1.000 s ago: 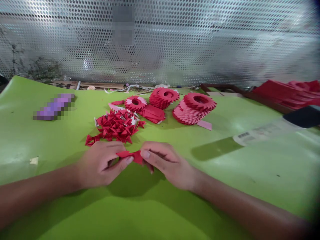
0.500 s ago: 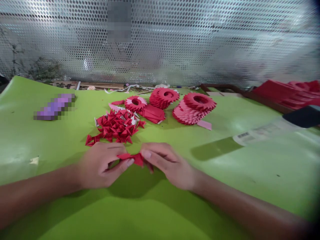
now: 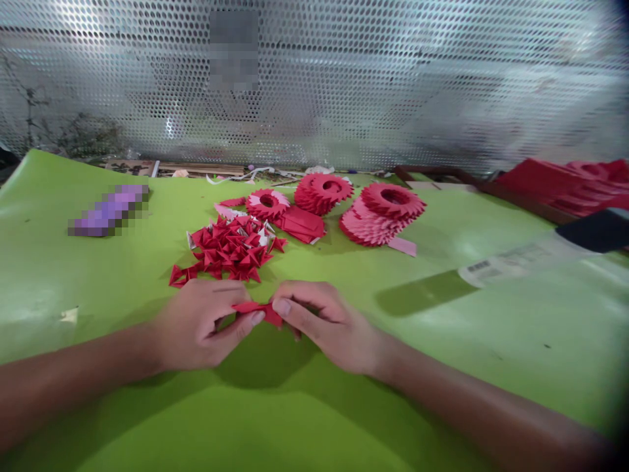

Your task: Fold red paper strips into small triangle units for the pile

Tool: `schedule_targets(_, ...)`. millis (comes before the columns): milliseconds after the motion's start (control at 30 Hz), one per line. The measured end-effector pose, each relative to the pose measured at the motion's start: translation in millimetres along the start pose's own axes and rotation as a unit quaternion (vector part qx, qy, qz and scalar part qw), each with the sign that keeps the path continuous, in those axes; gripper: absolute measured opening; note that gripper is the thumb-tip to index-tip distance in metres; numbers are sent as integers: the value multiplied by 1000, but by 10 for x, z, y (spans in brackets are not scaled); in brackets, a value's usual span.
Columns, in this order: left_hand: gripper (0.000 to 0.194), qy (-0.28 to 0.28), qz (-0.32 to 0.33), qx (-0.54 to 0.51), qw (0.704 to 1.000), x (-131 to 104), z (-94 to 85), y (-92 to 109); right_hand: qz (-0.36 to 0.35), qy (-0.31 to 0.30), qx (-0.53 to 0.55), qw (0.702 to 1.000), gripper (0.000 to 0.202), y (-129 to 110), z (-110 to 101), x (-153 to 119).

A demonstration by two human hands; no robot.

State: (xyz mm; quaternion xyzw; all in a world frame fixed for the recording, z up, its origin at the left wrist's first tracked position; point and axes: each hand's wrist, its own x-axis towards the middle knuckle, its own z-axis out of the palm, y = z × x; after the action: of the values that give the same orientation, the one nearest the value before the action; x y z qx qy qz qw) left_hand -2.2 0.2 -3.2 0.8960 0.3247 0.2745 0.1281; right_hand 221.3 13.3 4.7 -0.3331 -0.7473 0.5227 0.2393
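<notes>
A small piece of folded red paper (image 3: 272,315) is held between my two hands, a little above the green tabletop. My left hand (image 3: 204,324) pinches its left part between thumb and fingers. At its right end, my right hand (image 3: 324,321) grips it with the thumb on top; the fingers behind are partly hidden. Just beyond the hands lies a heap of folded red paper triangles (image 3: 230,249), some with white sides showing. Behind the heap are a small red and pink paper ring (image 3: 266,204) and a stack of flat red paper pieces (image 3: 302,224).
Two taller stacked paper rings stand farther back, one red (image 3: 322,195) and one red and pink (image 3: 381,216). A clear plastic packet (image 3: 511,263) and a dark object (image 3: 594,229) lie right. Red paper (image 3: 565,183) fills a brown tray. A blurred purple item (image 3: 108,211) lies left.
My right thumb has shifted slightly left over the folded red paper, whose right end now looks flatter. My left hand keeps nearly the same hold.
</notes>
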Motion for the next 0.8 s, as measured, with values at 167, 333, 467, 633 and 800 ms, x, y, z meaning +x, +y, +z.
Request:
schedule_targets(167, 32, -1, -3, -8, 1000, 1, -3, 4, -23, 36, -58, 997, 41, -22, 4, 6)
schedule_targets(333, 33, 8, -16, -22, 1000, -3, 1, -7, -30, 30, -34, 999, 45, 12, -6, -6)
schedule_targets(467, 34, 14, -14, -12, 1000, -3, 8, -5, -14, 27, -34, 999, 40, 17, 1, -7)
schedule_targets(633, 34, 0, -3, 10, 1000, -14, 11, 3, -21, 35, -64, 997, 32, -9, 1, -1)
schedule_targets(800, 30, -7, -19, 9, 1000, -6, -9, 23, -26, 62, -115, 991, 29, -16, 6, -3)
